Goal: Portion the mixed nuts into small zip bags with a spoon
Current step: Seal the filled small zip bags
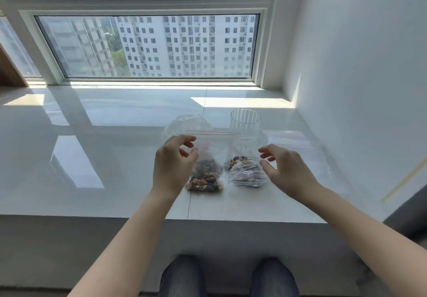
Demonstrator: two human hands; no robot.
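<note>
The white glossy surface [92,149] runs below a wide window [147,47]. The left hand [173,165] hovers over the surface near its front edge, fingers loosely curled, thumb and forefinger close together at the side of an upright clear zip bag [208,142]; whether they actually pinch the plastic cannot be told. This bag has a red line near its top and holds mixed nuts [204,181] at its bottom, resting on the surface. Just to the right lies a second zip bag [248,173], on its side and crumpled, also holding nuts. Behind the second bag stands a clear ribbed cup [245,123], upright. The right hand [286,172] is positioned just beside the second bag, fingers spread and slightly bent, gripping nothing. Farther right, flat zip bags [298,139] lie on the surface near the white wall [358,66]. No spoon can be made out. The person's knees [182,276] show at the bottom of the view.
</note>
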